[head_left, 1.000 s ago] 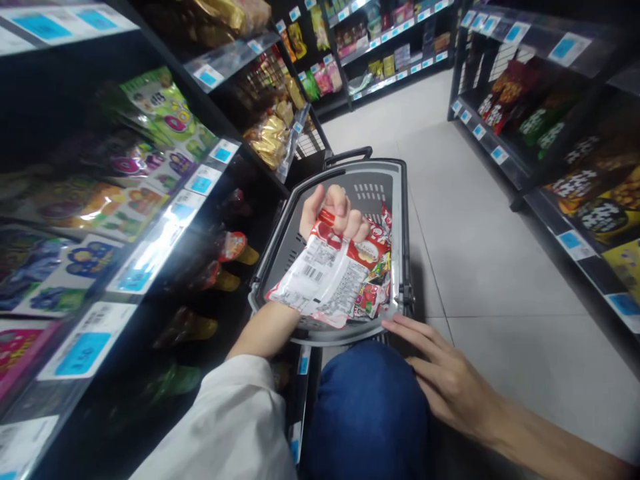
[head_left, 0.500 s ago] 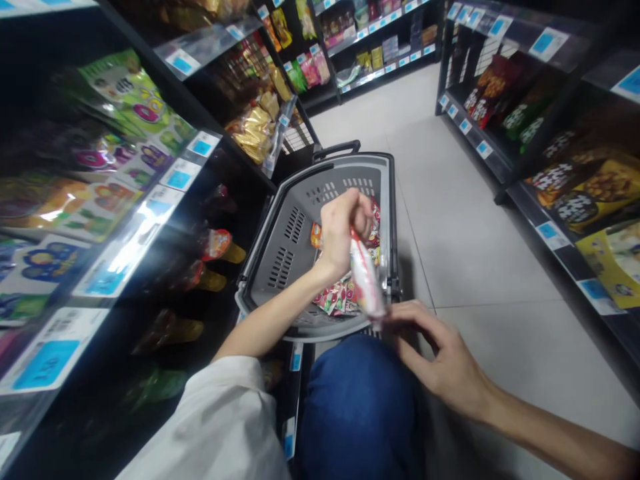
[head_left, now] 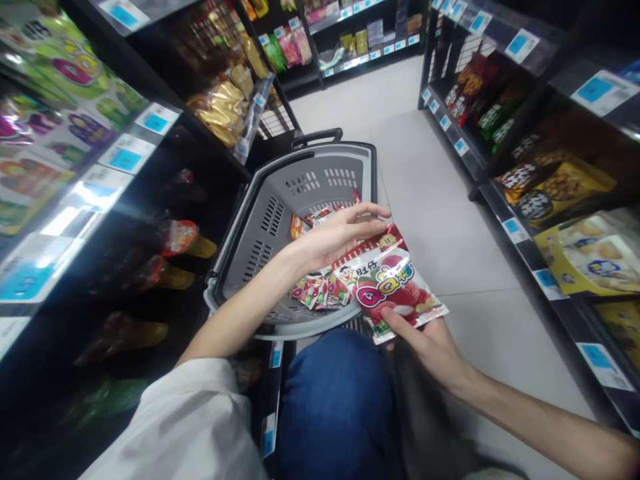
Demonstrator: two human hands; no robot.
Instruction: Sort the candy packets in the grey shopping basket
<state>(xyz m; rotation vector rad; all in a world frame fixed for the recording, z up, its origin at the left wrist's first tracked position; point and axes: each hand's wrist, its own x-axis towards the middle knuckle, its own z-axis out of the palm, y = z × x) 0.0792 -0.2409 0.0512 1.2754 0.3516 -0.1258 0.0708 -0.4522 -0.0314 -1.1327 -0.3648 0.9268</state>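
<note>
My right hand (head_left: 433, 347) grips a red and white bag of gummy candy (head_left: 395, 287) by its lower edge, thumb on the printed front. The bag is tilted, its front turned up towards me, just past the near right rim of a grey shopping basket (head_left: 231, 267). My left hand (head_left: 345, 233) is at the bag's upper edge, fingers stretched out and slightly apart over it; whether it touches the bag I cannot tell. Beneath the left hand, several small candy packets (head_left: 320, 290) lie in the basket, partly hidden by the hand and bag.
Shelves of snack bags (head_left: 75, 73) with price tags line the left side, close to the basket. More packaged snacks (head_left: 555, 190) fill the right shelf. Grey tiled floor (head_left: 430, 233) runs between them. My blue-clad knee (head_left: 340, 407) is against the near side of the basket.
The gummy bag has swung from edge-on to face up. My right hand has closed on its lower edge, while my left hand's fingers have straightened. The view has shifted slightly right.
</note>
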